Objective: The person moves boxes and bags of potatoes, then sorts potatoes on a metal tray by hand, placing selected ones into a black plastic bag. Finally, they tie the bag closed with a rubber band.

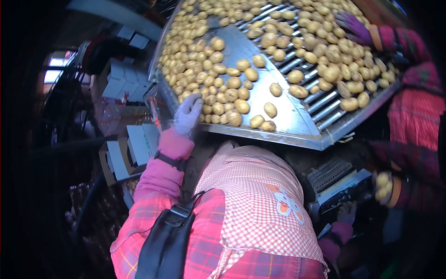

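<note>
Black strap; left hand beside potatoes; carton print illegible.

Four hands in all: two of the wearer, one left hand and one right hand; two of a co-worker, one upper hand and one lower hand. Well over a hundred potatoes, too crowded for an exact tally. One metal table, one apron, two orange cuffs. Several boxes, overlapping too much to count.
</note>
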`<state>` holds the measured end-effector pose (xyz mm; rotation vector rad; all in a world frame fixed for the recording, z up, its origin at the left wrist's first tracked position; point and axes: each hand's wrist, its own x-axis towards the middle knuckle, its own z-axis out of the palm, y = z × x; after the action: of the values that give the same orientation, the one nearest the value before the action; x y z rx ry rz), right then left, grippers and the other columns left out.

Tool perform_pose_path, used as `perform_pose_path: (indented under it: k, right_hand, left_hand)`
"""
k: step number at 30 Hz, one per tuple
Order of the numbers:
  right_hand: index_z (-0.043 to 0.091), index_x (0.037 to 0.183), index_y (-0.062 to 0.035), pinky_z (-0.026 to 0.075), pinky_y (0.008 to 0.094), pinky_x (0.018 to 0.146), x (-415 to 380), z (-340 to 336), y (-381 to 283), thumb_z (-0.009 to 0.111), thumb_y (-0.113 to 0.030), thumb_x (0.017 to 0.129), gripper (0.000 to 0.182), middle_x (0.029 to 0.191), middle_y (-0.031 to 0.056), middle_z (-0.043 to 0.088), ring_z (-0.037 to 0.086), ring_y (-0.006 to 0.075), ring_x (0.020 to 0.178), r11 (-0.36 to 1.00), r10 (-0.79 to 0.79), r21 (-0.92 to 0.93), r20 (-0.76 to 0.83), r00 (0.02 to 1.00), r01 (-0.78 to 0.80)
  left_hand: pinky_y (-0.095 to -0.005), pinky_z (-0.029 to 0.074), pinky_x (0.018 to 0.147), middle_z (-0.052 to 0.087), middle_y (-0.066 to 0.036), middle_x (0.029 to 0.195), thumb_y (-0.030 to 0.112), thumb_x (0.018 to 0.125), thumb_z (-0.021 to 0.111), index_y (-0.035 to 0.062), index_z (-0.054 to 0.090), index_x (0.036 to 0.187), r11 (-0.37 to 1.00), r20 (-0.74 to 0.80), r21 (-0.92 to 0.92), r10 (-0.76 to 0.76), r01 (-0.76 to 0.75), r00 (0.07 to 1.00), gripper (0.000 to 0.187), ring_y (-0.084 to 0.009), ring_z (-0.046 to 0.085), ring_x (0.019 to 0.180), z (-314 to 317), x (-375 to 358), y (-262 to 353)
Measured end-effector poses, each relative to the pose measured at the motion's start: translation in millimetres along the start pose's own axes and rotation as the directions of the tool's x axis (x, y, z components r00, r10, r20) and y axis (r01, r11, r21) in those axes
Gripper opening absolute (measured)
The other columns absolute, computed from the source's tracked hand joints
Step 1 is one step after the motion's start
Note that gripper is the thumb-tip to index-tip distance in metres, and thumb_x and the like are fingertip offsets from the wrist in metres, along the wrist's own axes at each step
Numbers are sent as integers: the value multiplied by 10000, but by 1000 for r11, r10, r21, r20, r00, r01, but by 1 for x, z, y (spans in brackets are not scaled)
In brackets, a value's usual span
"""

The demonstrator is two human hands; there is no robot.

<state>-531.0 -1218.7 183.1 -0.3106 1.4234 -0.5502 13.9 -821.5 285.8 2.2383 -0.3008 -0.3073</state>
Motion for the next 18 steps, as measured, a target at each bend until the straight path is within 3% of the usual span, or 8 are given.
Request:
perform_pose_path:
  k: [1,2,4,6,10,12,16,18]
  right_hand:
    - [474,740,-159,331,233,471,-3,15,-3,487,-406,959,331,607,-46,371,376,97,508,982,132,-164,249,959,-93]
    - [498,775,-142,329,219,455,-2,35,-5,493,-404,957,320,624,-36,393,406,102,522,911,407,-253,429,806,-325]
    - [523,883,-139,369,223,474,-35,91,18,455,-405,980,291,681,-34,465,454,94,560,936,191,-343,301,934,-81]
    - [522,875,-127,380,234,468,-49,126,28,455,-399,981,300,681,-12,499,465,107,532,869,195,-480,549,813,116]
    - [541,838,-85,407,253,471,-113,225,44,504,-391,954,329,682,45,545,513,132,545,765,155,-598,529,834,237]
    - [568,890,-48,435,253,490,-101,242,47,490,-375,967,344,720,78,595,563,147,564,700,210,-609,674,708,372]
    - [596,924,10,443,244,506,-138,299,74,495,-321,965,349,728,90,614,575,142,565,645,177,-589,735,655,487]
    - [602,933,17,436,238,506,-141,317,88,503,-299,961,332,738,96,619,575,137,565,614,184,-591,752,633,524]
  left_hand:
    - [-309,468,884,614,-115,1087,202,907,608,14,574,1201,989,-26,124,79,-76,997,350,-195,584,1006,-3,-4,-5]
    - [-342,463,917,615,-159,1104,198,883,633,8,566,1206,958,-38,249,160,-146,986,380,-240,586,1060,-7,-7,-11]
    - [-444,418,984,553,-251,1185,321,754,725,29,536,1251,762,-3,541,425,-356,905,608,-403,528,1130,-9,-9,-28]
    - [-468,381,1013,478,-252,1285,439,714,724,40,501,1296,707,84,624,361,-332,929,740,-429,463,1195,-8,-12,-9]
    - [-500,350,1025,417,-242,1346,513,694,701,72,464,1340,637,254,601,421,-483,871,818,-437,423,1224,5,13,-9]
    - [-508,348,1003,436,-234,1325,554,674,684,108,442,1364,552,427,493,520,-673,740,856,-427,440,1196,20,22,-5]
    - [-511,351,969,439,-227,1314,571,663,676,138,429,1375,560,484,410,535,-720,692,869,-414,452,1174,33,54,-3]
    - [-505,345,953,427,-217,1323,590,665,659,168,417,1387,671,474,347,476,-655,740,871,-402,450,1177,44,63,3]
